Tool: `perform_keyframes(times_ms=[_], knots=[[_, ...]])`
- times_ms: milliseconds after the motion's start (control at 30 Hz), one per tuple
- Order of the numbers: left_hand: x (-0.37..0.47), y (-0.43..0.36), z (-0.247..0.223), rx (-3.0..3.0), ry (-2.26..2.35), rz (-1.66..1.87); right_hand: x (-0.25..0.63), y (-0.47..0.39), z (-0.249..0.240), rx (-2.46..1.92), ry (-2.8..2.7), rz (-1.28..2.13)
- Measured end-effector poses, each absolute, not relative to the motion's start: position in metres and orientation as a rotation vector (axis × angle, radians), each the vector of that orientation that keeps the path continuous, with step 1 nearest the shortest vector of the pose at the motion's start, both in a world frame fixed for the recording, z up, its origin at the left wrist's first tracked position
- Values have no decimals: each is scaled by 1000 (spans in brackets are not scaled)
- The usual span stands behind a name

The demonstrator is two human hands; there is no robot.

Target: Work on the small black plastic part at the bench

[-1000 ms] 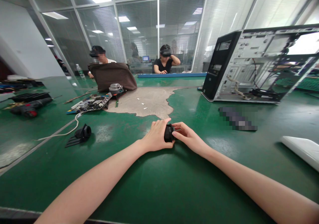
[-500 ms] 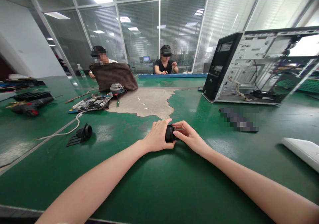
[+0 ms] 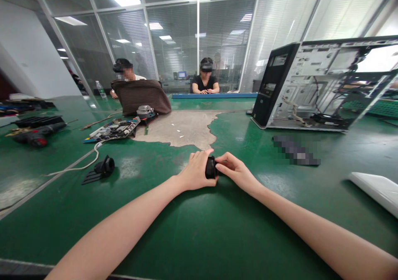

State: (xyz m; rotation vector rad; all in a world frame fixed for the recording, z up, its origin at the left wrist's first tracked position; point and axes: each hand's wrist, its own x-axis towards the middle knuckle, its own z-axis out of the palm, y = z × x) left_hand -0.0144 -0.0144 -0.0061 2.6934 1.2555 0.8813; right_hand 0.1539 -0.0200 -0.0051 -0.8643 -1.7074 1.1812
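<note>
A short black cylindrical part (image 3: 210, 167), its exact kind not clear, is held low over the green table in front of me. My left hand (image 3: 195, 172) wraps round its left side, thumb and fingers closed on it. From the right, my right hand (image 3: 234, 168) pinches the part's right end between thumb and fingers. The palms and the part's left side are hidden. Off to the left on the table lies a black plastic piece (image 3: 105, 166) with a round collar and flat slats.
An opened computer case (image 3: 273, 85) stands at the right, near a blurred dark object (image 3: 294, 150) and a white casing (image 3: 376, 191). Leftward are a circuit board (image 3: 115, 128), a white cable (image 3: 90, 162) and a power drill (image 3: 37, 135). Two people sit opposite.
My right fingers have drawn together more tightly at the part's right end. My left hand keeps its hold. Across the table, one person's raised hand has come down.
</note>
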Motion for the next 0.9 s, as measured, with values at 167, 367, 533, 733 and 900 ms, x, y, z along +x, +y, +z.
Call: perform_keyframes(times_ms=[167,367,533,733,900], knots=[[-14,-15,-5,2690,1241,873,156,-17,-6,-917,-1719,1191],[-15,-15,-5,2697,1238,865,159,-20,-5,-748,-1745,1337],[-14,-15,-5,2697,1253,874,156,-20,-7,-794,-1721,1244],[-14,-15,-5,2693,1238,869,154,-18,-7,-890,-1723,1185],[-15,-16,-4,2682,1225,877,157,-21,-5,-799,-1765,1304]])
